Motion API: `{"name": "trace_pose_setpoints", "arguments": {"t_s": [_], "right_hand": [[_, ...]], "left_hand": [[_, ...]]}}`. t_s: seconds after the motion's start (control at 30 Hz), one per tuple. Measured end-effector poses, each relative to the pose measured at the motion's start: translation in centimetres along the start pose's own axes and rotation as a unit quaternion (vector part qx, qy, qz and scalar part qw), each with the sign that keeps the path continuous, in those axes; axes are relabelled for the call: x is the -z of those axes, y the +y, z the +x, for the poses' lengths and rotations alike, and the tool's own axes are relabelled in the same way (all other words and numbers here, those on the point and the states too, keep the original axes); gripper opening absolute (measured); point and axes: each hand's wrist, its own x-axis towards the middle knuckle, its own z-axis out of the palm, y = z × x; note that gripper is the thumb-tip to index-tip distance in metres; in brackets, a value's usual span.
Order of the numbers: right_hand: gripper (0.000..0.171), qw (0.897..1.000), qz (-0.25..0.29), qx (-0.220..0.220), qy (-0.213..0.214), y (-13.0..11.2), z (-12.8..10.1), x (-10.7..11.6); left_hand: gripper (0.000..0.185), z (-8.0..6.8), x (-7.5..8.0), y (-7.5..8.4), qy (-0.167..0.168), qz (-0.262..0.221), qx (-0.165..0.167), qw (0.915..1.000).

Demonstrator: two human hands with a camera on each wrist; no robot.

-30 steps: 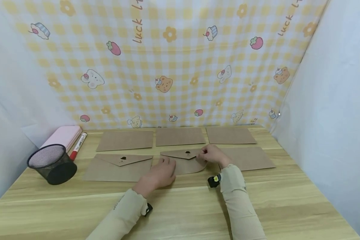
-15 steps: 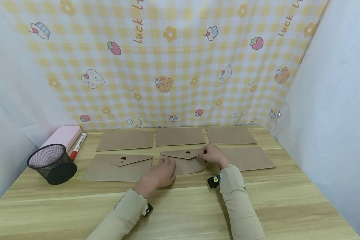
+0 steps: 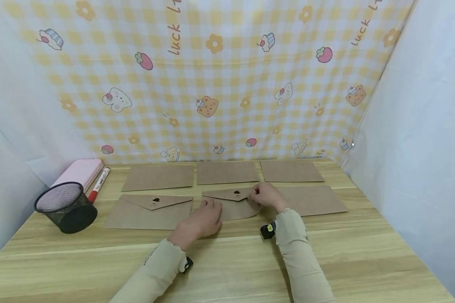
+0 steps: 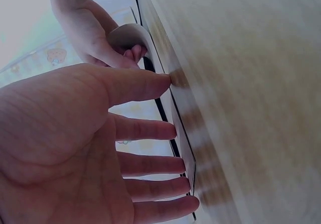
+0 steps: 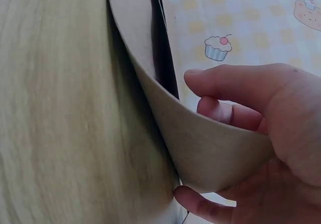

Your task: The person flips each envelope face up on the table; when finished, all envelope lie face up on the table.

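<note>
A brown paper envelope [image 3: 236, 209] with a small heart seal on its pointed flap lies in the middle of the wooden table [image 3: 356, 252]. My left hand [image 3: 202, 219] rests flat on its left part, fingers straight [image 4: 150, 131] against the surface. My right hand [image 3: 265, 195] pinches the envelope's right edge and curls it upward. In the right wrist view the bent brown paper [image 5: 200, 143] sits between my thumb [image 5: 200, 206] below and my fingers above. The left wrist view shows the curled edge [image 4: 128, 33] held by the right hand beyond my left fingers.
A second heart-sealed envelope [image 3: 148, 207] lies to the left and a plain brown sheet [image 3: 314, 200] to the right. Three brown sheets [image 3: 227, 171] line the back. A black mesh cup [image 3: 66, 207], a pink case [image 3: 79, 171] and a red marker [image 3: 98, 184] sit far left.
My right forearm has shifted slightly to the left. Both hands and the envelope stay where they were.
</note>
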Motion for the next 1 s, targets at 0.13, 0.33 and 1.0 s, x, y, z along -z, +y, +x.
{"name": "trace_pose_setpoints", "arguments": {"t_s": [0.13, 0.33, 1.0], "right_hand": [[0.035, 1.0, -0.003, -0.005, 0.004, 0.02, 0.11, -0.19], [0.036, 1.0, -0.007, -0.006, 0.005, 0.09, 0.14, -0.25], [0.035, 1.0, -0.014, 0.002, 0.013, -0.07, 0.17, -0.29]], "left_hand": [[0.032, -0.01, -0.02, -0.02, 0.001, 0.0, -0.001, 1.0], [0.03, 0.06, -0.11, -0.08, 0.001, -0.001, 0.003, 1.0], [0.029, 0.01, -0.22, -0.05, 0.0, 0.0, 0.01, 0.9999]]}}
